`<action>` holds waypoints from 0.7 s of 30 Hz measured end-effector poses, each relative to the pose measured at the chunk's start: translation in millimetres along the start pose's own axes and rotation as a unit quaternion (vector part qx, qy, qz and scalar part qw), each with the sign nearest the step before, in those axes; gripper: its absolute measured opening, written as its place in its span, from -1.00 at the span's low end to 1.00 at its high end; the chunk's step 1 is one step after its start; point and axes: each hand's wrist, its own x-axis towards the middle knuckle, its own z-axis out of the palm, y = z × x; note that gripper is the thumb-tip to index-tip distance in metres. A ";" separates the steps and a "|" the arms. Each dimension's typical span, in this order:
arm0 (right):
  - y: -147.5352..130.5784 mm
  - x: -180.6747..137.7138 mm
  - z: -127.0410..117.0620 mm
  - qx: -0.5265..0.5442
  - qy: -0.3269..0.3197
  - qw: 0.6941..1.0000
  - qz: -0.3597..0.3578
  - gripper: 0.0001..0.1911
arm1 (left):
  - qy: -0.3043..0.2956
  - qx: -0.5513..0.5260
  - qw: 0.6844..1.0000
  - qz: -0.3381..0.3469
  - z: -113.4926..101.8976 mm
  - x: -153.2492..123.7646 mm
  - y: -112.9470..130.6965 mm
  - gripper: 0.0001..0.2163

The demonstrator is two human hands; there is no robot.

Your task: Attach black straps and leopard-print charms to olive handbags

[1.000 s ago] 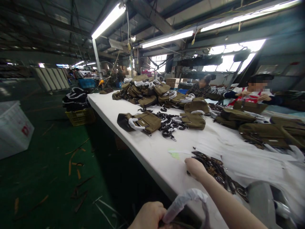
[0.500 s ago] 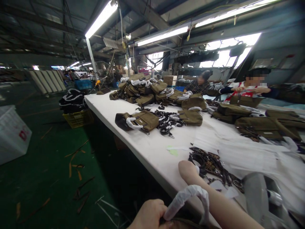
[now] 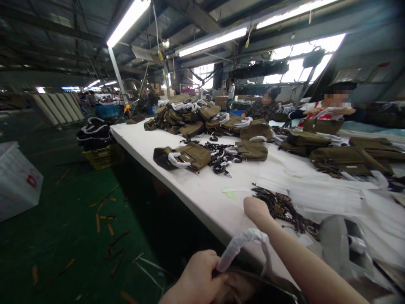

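At the bottom, my left hand is closed on the edge of an olive handbag, beside the foot of its handle. That handle stands up in an arch, wrapped in white material. The bag's mouth gapes and its lower part is out of view. My right hand is stretched forward over the white table, at the left end of a heap of dark and leopard-patterned straps. A coiled black strap lies right against it. The fingers of this hand are hidden behind its back.
An olive bag lies by black straps with metal clips. More bags are piled farther back. A grey device stands at right. Two people sit across the white table. A white bin stands at left.
My right hand has moved slightly forward and right, further against the straps. The handbag's mouth now shows more, with my left hand still on it. The view has shifted a little.
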 end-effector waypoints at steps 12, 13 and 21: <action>-22.3 -176.7 5.4 0.190 -0.021 0.896 -0.401 -0.68 | 0.004 -0.006 1.000 -0.020 -12.2 25.4 -2.8 -0.75; -30.8 -175.0 19.4 0.153 -0.070 0.904 -0.392 -0.69 | 0.003 -0.003 1.000 -0.017 -11.9 24.9 -1.3 -0.75; -31.1 -163.5 50.1 0.169 -0.079 0.944 -0.273 -0.83 | 0.001 -0.015 1.000 -0.013 -9.4 17.0 2.8 -0.68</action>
